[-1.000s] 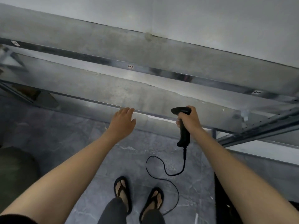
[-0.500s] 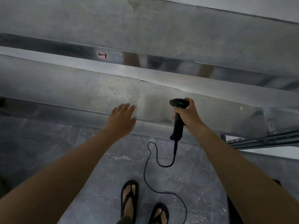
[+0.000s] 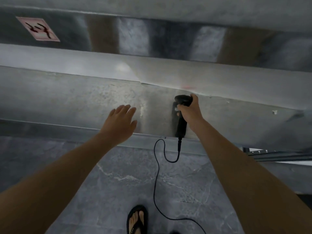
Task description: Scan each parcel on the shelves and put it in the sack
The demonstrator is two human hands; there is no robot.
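A bare grey metal shelf (image 3: 70, 98) runs across the middle of the head view; no parcel and no sack are in sight. My left hand (image 3: 120, 123) hovers flat over the shelf's front edge, fingers apart and holding nothing. To its right, my right hand (image 3: 190, 112) is closed round a black handheld barcode scanner (image 3: 181, 115), held upright over the shelf with its head pointing away from me. A faint red spot of light lies on the shelf's back lip just beyond the scanner. The scanner's black cable (image 3: 158, 166) loops down toward the floor.
Above, a shiny shelf beam (image 3: 152, 39) carries a pink label (image 3: 38, 28) with red writing at the left. Grey marbled floor tiles (image 3: 118, 183) lie below, with my sandalled foot (image 3: 137, 218) on them. Metal rails (image 3: 278, 153) show at the right edge.
The view has closed in on the shelves and tilted down. Both hands have reached further forward over the lower shelf; the scanner stays in my right hand.
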